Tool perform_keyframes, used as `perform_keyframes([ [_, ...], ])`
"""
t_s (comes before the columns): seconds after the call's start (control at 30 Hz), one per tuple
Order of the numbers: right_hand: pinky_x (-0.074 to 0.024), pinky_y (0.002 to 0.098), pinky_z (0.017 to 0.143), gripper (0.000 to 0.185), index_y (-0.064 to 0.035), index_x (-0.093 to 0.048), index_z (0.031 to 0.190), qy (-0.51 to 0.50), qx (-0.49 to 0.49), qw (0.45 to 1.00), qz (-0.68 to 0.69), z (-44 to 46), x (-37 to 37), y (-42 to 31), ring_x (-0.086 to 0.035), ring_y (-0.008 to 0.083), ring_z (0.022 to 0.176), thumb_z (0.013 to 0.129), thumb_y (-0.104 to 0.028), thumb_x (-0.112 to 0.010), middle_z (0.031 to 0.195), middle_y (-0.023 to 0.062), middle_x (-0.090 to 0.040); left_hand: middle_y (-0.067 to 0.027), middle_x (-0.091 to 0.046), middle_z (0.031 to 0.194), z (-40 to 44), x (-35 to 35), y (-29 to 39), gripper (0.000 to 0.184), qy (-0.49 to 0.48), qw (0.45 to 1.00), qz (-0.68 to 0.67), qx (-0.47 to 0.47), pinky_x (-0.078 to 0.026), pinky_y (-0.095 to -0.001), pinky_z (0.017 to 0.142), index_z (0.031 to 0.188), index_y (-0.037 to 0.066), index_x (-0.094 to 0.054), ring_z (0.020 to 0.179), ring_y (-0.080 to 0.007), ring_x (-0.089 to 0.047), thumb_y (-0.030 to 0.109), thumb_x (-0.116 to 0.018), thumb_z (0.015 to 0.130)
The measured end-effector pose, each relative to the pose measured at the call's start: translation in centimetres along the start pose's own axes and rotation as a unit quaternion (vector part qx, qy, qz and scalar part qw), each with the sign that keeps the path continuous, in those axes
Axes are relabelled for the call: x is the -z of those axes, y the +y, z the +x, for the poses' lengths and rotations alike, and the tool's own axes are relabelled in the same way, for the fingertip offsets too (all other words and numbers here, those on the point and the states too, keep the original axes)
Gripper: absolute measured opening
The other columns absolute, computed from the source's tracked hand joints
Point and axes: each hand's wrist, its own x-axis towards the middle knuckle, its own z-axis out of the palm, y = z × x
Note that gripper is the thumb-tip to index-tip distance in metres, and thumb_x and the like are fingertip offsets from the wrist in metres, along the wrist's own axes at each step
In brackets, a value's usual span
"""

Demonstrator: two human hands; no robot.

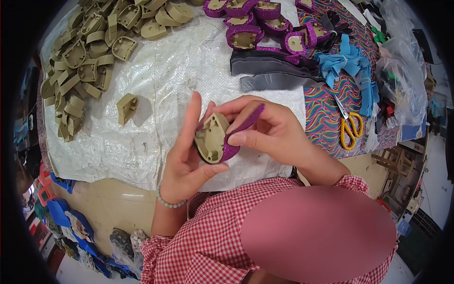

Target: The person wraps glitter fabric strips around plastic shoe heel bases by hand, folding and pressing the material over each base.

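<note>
My left hand holds a beige plastic heel-shaped piece, its hollow side facing up, between thumb and fingers. Around the right side of this piece runs a glittery purple strip, its loose end standing up. My right hand pinches the strip against the piece with the thumb and fingers. Farther left, a single beige piece rests on the white woven sheet.
Many beige pieces are heaped at the back left. Purple-covered pieces lie at the back, near dark strips. Blue strips and yellow-handled scissors lie on the patterned cloth at the right.
</note>
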Motion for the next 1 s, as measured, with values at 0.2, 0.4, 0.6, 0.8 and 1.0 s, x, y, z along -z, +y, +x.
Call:
perform_keyframes([
  [0.2, -0.0514, 0.0273, 0.079, 0.016, -0.0026, -0.065, 0.094, 0.007, 0.213, 0.951, -0.224, -0.6, 0.1, 1.3, -0.061, 0.019, 0.099, 0.078, 0.0, -0.069, 0.105, 0.0115, -0.061, -0.0172, -0.039, 0.14, -0.4, -1.2, 0.0, 0.083, 0.076, 0.992, 0.03, 0.099, -0.041, -0.0333, 0.101, 0.142, -0.003, -0.024, 0.124, -0.0228, -0.047, 0.0, -0.073, 0.076],
  [0.4, -0.0508, 0.0252, 0.081, 0.015, 0.0009, -0.061, 0.101, 0.014, 0.033, 0.998, 0.053, -0.5, 0.3, 0.8, -0.061, 0.0138, 0.095, 0.087, -0.003, -0.064, 0.103, 0.0097, -0.063, -0.0176, -0.045, 0.136, -0.1, -1.4, 0.4, 0.073, 0.071, 0.988, 0.073, 0.116, -0.041, -0.0327, 0.101, 0.139, -0.004, -0.031, 0.121, -0.021, -0.049, -0.002, -0.071, 0.077],
  [0.6, -0.05, 0.0241, 0.079, 0.016, 0.0007, -0.061, 0.101, 0.014, -0.032, 0.996, 0.087, 0.0, 0.5, 0.5, -0.06, 0.0102, 0.088, 0.088, -0.009, -0.065, 0.097, 0.0057, -0.064, -0.0174, -0.046, 0.135, -0.1, -1.2, 0.5, 0.074, 0.057, 0.988, 0.091, 0.111, -0.04, -0.0325, 0.102, 0.139, -0.005, -0.031, 0.121, -0.0208, -0.049, -0.003, -0.071, 0.077],
  [0.8, -0.0473, 0.0259, 0.081, 0.01, -0.0018, -0.061, 0.093, -0.035, -0.14, 0.98, 0.135, 0.8, 1.3, -0.3, -0.059, 0.0107, 0.087, 0.086, -0.008, -0.065, 0.096, 0.0052, -0.062, -0.0119, -0.054, 0.117, 0.1, -0.4, -0.1, 0.076, 0.026, 0.977, 0.209, 0.043, -0.045, -0.0323, 0.095, 0.139, -0.002, -0.035, 0.111, -0.0225, -0.055, 0.0, -0.073, 0.073],
  [1.0, -0.0483, 0.0229, 0.075, 0.012, -0.0014, -0.062, 0.093, -0.078, -0.188, 0.975, 0.093, 0.8, 1.6, -0.5, -0.06, 0.0086, 0.083, 0.085, -0.009, -0.067, 0.091, 0.0034, -0.064, -0.0167, -0.056, 0.113, 0.6, 0.2, 1.6, 0.075, -0.021, 0.894, 0.447, -0.022, -0.048, -0.034, 0.086, 0.137, 0.001, -0.042, 0.104, -0.029, -0.059, 0.004, -0.075, 0.069],
])
